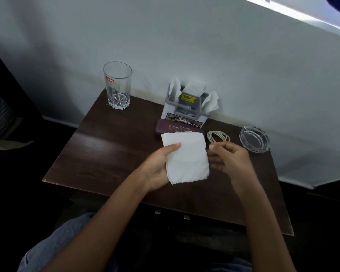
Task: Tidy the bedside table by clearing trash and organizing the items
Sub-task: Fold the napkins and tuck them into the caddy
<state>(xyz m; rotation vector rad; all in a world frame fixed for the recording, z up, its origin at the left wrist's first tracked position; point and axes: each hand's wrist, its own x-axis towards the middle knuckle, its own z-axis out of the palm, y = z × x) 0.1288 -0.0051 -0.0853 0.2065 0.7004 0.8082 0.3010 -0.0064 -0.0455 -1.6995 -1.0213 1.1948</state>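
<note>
above the table, the left hand pinches a napkin — thumb over, fingers under — likely bound for the holder; the right hand hovers beside, fingers loosely curled.

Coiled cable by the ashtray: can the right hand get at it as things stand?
Probably yes. The right hand holds nothing and is right by the coiled cable, with nothing between; the ashtray stands off to the side.

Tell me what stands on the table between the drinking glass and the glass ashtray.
Head view: the napkin holder, the maroon case in front of it, and a coiled white cable beside the ashtray.
</note>
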